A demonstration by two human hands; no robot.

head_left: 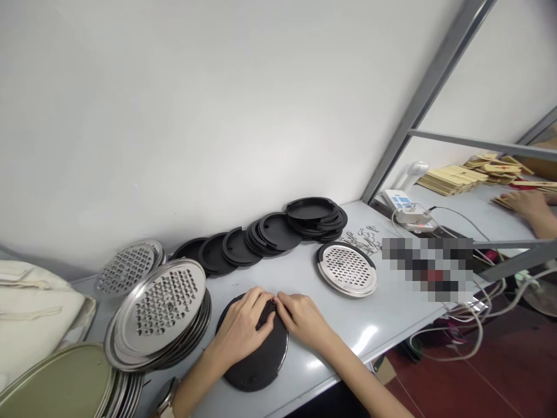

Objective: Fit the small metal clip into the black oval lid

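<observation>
My left hand (246, 328) lies over a round black disc (252, 377) with a shiny metal edge at its right side. Its fingers press on the disc near the far rim, the thumb bent inward. My right hand (304, 316) meets it at that rim, thumb and finger pinched together. Between the fingertips a small shiny metal piece (273, 300) shows, mostly hidden. To the right lies a round steel grater plate (346, 268) with a black rim piece. Just behind that plate is a scatter of small metal clips (363, 239).
Stacked grater plates (165, 307) stand at left, near a pile with an olive round plate (56, 383) and a cream bag (35, 313). Black round lids (278, 232) line the wall. At right are a metal frame (429, 98), cables, wooden pieces (452, 179) and another person's hand (528, 203).
</observation>
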